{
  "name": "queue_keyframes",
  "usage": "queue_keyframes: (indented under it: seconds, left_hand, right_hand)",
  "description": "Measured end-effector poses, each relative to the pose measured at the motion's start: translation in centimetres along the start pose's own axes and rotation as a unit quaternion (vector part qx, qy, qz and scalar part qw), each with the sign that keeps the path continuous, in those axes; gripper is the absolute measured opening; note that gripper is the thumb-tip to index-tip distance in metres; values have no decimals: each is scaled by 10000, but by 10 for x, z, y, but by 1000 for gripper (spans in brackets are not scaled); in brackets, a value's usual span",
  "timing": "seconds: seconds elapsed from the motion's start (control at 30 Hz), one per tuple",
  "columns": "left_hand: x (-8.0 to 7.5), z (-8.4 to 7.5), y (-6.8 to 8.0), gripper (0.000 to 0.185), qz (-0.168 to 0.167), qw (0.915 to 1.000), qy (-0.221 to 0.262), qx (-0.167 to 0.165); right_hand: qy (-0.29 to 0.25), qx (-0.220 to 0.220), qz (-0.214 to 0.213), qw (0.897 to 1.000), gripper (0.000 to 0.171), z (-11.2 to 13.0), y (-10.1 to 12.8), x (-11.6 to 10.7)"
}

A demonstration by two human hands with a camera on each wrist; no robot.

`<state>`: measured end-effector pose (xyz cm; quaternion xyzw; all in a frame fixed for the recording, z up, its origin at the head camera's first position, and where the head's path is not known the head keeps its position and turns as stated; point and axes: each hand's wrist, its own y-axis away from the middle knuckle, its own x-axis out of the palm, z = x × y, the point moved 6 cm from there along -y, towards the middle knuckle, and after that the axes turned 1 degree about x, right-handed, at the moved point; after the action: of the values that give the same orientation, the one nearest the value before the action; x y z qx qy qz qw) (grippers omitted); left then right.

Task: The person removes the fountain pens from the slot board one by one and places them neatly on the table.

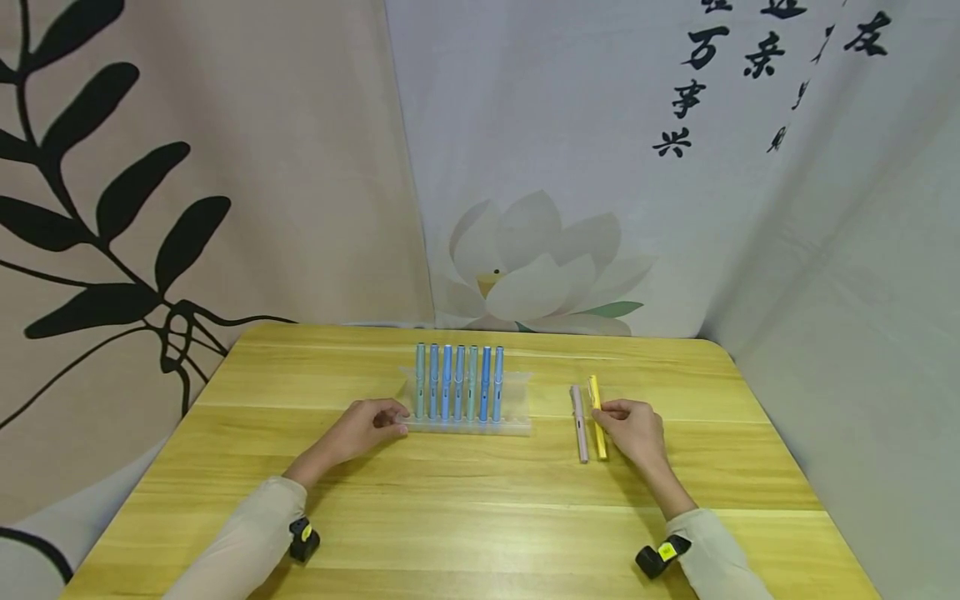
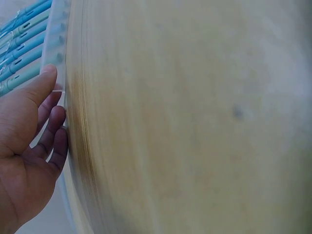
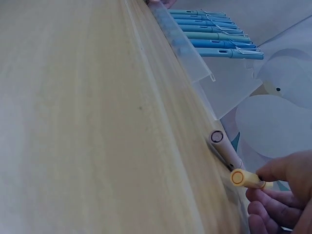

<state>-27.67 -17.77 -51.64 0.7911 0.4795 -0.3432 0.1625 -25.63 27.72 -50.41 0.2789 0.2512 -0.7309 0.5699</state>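
A clear plastic pen stand (image 1: 517, 404) holds several blue and green pens (image 1: 447, 383) side by side, leaning back with their caps up. My left hand (image 1: 371, 427) grips the stand's left end, the thumb (image 2: 46, 80) on its front edge in the left wrist view. To the right of the stand, my right hand (image 1: 636, 429) pinches a yellow pen (image 1: 595, 390) between thumb and fingers near its middle. Just left of that pen lies a pinkish-grey pen (image 1: 579, 425). From the right wrist, the yellow pen's round end (image 3: 238, 177) points toward the camera.
Everything stands on a wooden table (image 1: 465, 517) with rounded back corners. The stand's right part (image 3: 229, 87) has no pens in it. Behind the table hangs a pale curtain (image 1: 555, 167) with a printed flower and writing; dark leaves are printed on the left cloth (image 1: 300, 167).
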Motion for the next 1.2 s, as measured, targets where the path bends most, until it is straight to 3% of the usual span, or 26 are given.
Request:
queue_keyframes:
  seconds: [1.2]
  left_hand:
    - [-1,-1,0,23,-7,10000,-50,-52]
  right_hand:
    - [142,-167,125,9997,25,1,-2,6]
